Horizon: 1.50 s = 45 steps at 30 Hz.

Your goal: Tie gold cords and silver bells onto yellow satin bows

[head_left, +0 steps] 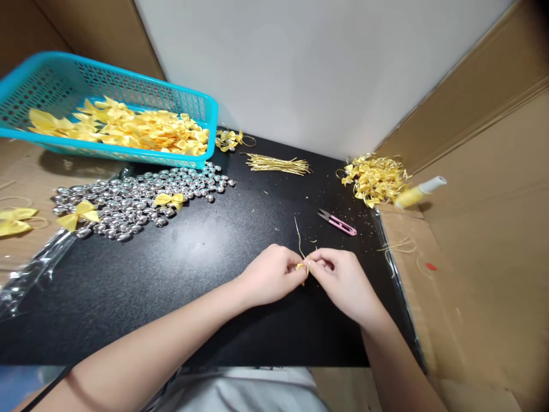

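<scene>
Pinching yellow bow (301,268) between closed fingertips of left hand (272,274) and right hand (343,280), at black tabletop (128,280). Can't tell bow's long axis, mostly covered. With gold strand (299,242) pointing wallward, leaning left. Facing white wall (278,68), flanked by cardboard (493,171).

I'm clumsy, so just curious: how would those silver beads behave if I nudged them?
The silver beads would probably roll easily, being rounded and loose on the black tabletop. Their shiny surfaces look smooth, so they may be slippery. Each is small, so likely light, though I can't tell the material.
</scene>
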Tool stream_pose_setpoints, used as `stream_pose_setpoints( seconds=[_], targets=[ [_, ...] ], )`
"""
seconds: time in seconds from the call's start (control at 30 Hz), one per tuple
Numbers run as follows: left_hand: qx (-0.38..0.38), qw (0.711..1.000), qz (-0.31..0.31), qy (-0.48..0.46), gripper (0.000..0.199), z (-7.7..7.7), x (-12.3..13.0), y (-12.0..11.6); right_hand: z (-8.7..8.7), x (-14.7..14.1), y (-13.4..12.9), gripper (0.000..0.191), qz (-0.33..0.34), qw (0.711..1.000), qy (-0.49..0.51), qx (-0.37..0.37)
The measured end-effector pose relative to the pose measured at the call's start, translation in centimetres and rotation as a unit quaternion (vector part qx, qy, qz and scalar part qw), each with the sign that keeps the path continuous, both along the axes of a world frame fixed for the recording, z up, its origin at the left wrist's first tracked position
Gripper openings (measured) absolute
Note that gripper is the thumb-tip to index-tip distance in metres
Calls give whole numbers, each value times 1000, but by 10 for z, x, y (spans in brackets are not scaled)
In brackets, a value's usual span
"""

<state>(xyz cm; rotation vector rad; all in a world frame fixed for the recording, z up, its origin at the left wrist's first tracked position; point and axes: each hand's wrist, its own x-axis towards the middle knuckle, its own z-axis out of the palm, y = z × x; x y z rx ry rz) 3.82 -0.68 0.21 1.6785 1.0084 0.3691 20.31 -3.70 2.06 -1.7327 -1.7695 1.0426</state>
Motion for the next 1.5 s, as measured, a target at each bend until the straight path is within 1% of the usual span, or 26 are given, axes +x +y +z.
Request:
stream_pose_setpoints(
  seconds=[0.07,0.13,0.2,0.27,0.37,0.43,0.57,0.63,0.7,0.8,0.87,1.0,1.07,1.13,1.17,1.23,1.33,1.43,1.5],
  targets=[
    [-59,998,7,-26,27,-2,-1,2,-4,-2,-1,19,-22,999,39,18],
    [-129,989,18,-65,26,-4,-1,4,-9,-3,-4,19,-39,994,95,43],
    [-186,977,34,-104,24,-6,-2,6,-15,-4,-8,21,-41,985,156,66],
    [-227,963,55,-134,22,-6,-1,8,-18,-4,-12,21,-28,974,203,97],
    [-271,944,82,-168,22,-5,-1,10,-21,-1,-18,18,-16,958,242,155],
    [-297,932,98,-185,23,-4,-1,12,-22,1,-22,17,-13,947,267,176],
    [-347,905,129,-209,20,-3,-2,15,-28,5,-30,15,4,931,321,172],
    [-359,897,135,-218,19,-4,-2,16,-31,6,-34,14,4,921,349,174],
    [-364,893,134,-226,18,-5,-2,17,-32,6,-37,15,-5,908,377,184],
    [-369,888,130,-243,18,-7,-2,18,-27,2,-36,15,-29,883,428,188],
    [-369,886,126,-252,18,-7,-2,18,-23,0,-33,15,-61,865,468,170],
    [-352,890,122,-263,19,-4,-1,16,-14,1,-21,18,-152,819,543,108],
    [-318,902,106,-271,21,-1,-1,14,-10,5,-13,19,-181,794,575,79],
    [-254,926,74,-270,25,0,-2,11,-6,11,-5,19,-194,777,597,55],
    [-216,939,56,-263,27,1,-3,10,-4,13,-2,19,-195,773,602,47],
    [-151,959,35,-238,30,1,-4,9,1,17,1,20,-186,772,606,35],
    [-101,972,47,-206,32,0,-5,8,7,16,-4,22,-154,790,592,39],
    [-101,969,73,-212,32,-2,-5,9,7,13,-13,20,-124,819,556,63],
    [-139,954,83,-251,32,-3,-4,9,3,12,-18,20,-115,833,537,69]
  ],
)
